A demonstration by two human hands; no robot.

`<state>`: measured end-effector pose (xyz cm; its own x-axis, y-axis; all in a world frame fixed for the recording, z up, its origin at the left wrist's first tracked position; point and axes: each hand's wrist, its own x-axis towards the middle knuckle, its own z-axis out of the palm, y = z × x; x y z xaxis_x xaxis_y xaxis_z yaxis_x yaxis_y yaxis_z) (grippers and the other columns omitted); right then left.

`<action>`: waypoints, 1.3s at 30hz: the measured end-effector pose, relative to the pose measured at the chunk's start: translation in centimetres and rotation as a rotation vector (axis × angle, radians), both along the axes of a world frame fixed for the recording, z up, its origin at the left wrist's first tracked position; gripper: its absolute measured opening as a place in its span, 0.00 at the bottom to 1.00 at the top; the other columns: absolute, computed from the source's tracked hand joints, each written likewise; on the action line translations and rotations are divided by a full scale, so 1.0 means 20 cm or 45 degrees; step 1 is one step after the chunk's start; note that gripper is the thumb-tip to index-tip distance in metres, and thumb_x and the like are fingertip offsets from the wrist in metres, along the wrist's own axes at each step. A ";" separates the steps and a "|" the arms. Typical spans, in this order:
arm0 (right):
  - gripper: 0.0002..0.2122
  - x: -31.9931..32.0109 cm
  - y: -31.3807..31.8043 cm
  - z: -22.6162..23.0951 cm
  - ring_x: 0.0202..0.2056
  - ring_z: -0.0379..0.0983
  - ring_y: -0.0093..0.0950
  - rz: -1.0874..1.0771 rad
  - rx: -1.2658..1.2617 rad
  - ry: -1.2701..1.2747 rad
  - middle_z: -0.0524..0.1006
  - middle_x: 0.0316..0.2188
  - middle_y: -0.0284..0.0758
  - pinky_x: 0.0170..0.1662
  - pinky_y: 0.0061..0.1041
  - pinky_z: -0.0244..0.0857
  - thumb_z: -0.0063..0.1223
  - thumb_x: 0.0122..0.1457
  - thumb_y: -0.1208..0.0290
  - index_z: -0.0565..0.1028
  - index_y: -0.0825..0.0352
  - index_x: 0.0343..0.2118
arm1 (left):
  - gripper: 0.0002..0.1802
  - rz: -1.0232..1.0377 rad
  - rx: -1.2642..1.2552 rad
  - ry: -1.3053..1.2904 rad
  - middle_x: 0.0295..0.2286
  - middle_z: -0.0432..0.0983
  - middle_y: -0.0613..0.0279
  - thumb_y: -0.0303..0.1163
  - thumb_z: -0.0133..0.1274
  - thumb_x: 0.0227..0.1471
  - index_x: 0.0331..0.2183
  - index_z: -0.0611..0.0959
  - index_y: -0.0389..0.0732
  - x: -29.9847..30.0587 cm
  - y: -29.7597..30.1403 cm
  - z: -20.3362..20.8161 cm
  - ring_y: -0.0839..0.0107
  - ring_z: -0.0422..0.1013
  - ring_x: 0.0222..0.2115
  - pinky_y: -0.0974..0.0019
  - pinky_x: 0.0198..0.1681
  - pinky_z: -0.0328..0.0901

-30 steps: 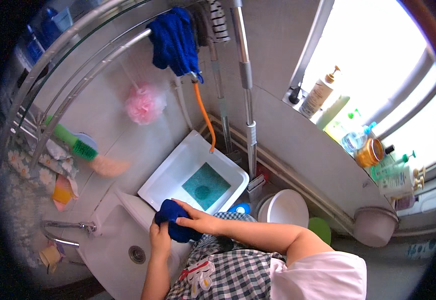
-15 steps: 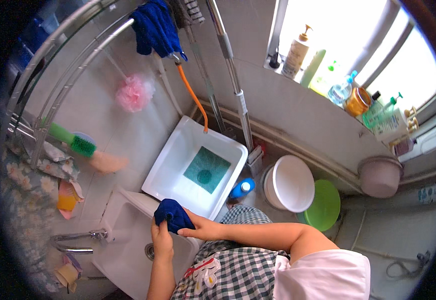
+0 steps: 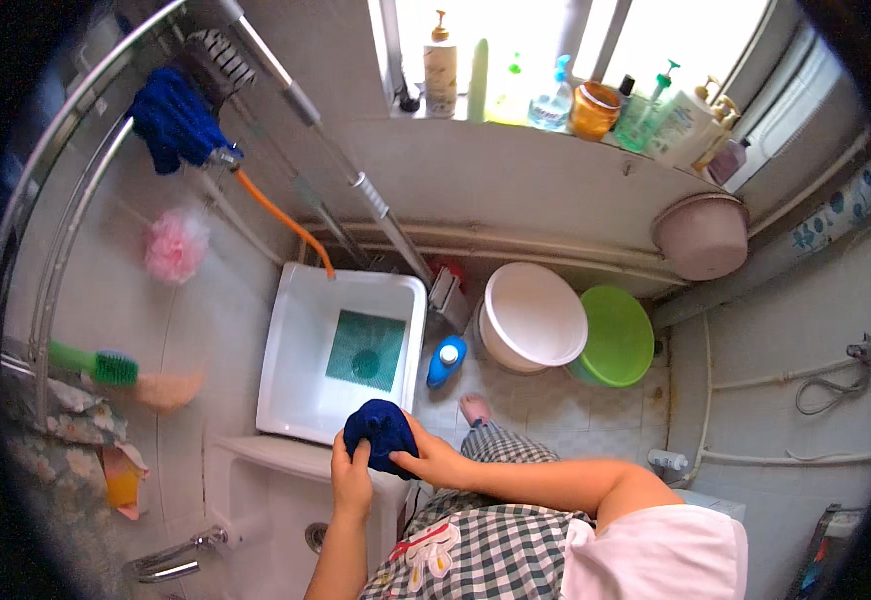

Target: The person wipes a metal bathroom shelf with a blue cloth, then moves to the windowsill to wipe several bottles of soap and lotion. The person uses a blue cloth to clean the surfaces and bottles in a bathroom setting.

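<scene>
Plainly, a navy cloth held aloft.
Left hand and right hand, both partly closed, grip its sides above the sink's far right corner.

A dark blue cloth is bunched into a soft, rounded lump, creased across its upper face (its weave is too small to make out). It is held in the near half of the scene, a little left of the middle, between the left hand at its near left side and the right hand at its right.
</scene>
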<state>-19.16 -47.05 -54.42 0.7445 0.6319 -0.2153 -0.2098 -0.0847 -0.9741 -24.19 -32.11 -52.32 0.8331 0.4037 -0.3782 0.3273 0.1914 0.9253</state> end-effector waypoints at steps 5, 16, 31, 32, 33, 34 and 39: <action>0.39 0.11 -0.13 0.10 0.54 0.61 0.39 -0.221 -0.158 -0.266 0.60 0.55 0.50 0.56 0.31 0.55 0.53 0.53 0.69 0.43 0.63 0.64 | 0.09 -0.060 0.043 -0.121 0.34 0.72 0.64 0.30 0.47 0.56 0.40 0.73 0.37 0.13 -0.12 0.07 0.78 0.66 0.35 0.73 0.41 0.61; 0.37 0.45 -0.69 0.18 0.50 0.66 0.44 -0.166 -0.278 -0.373 0.66 0.48 0.50 0.52 0.33 0.59 0.61 0.47 0.60 0.56 0.70 0.56 | 0.11 -0.332 0.007 -0.126 0.28 0.74 0.67 0.33 0.55 0.52 0.34 0.76 0.36 0.58 -0.70 0.20 0.80 0.67 0.29 0.75 0.34 0.64; 0.16 1.03 -1.46 0.14 0.39 0.71 0.25 -0.630 0.124 0.033 0.75 0.36 0.37 0.44 0.26 0.64 0.51 0.56 0.73 0.67 0.67 0.48 | 0.20 -0.629 0.041 -0.222 0.38 0.72 0.61 0.36 0.47 0.57 0.49 0.69 0.37 1.24 -1.31 0.24 0.76 0.69 0.36 0.70 0.41 0.65; 0.16 1.04 -1.47 0.12 0.38 0.70 0.23 -0.680 0.169 0.032 0.75 0.35 0.36 0.43 0.25 0.64 0.50 0.57 0.73 0.67 0.67 0.48 | 0.20 -0.625 0.076 -0.208 0.36 0.72 0.61 0.35 0.48 0.57 0.50 0.69 0.38 1.28 -1.31 0.23 0.76 0.69 0.37 0.70 0.42 0.65; 0.15 1.06 -1.48 0.11 0.37 0.70 0.22 -0.732 0.213 0.032 0.75 0.34 0.36 0.42 0.24 0.65 0.50 0.57 0.73 0.67 0.66 0.48 | 0.20 -0.629 0.111 -0.230 0.36 0.72 0.62 0.35 0.48 0.57 0.50 0.69 0.38 1.32 -1.30 0.22 0.75 0.69 0.37 0.70 0.42 0.65; 0.15 1.07 -1.48 0.10 0.36 0.71 0.23 -0.763 0.214 0.029 0.76 0.34 0.37 0.42 0.25 0.65 0.51 0.57 0.73 0.67 0.67 0.47 | 0.20 -0.638 0.141 -0.254 0.36 0.72 0.62 0.35 0.48 0.57 0.50 0.69 0.38 1.38 -1.30 0.20 0.75 0.69 0.37 0.69 0.42 0.65; 0.14 1.13 -1.55 0.13 0.35 0.71 0.24 -0.801 -0.109 -0.060 0.76 0.32 0.37 0.41 0.26 0.64 0.48 0.58 0.69 0.69 0.69 0.45 | 0.18 -0.589 0.305 -0.410 0.35 0.70 0.65 0.33 0.49 0.56 0.48 0.72 0.38 1.74 -1.28 0.25 0.78 0.66 0.37 0.72 0.44 0.61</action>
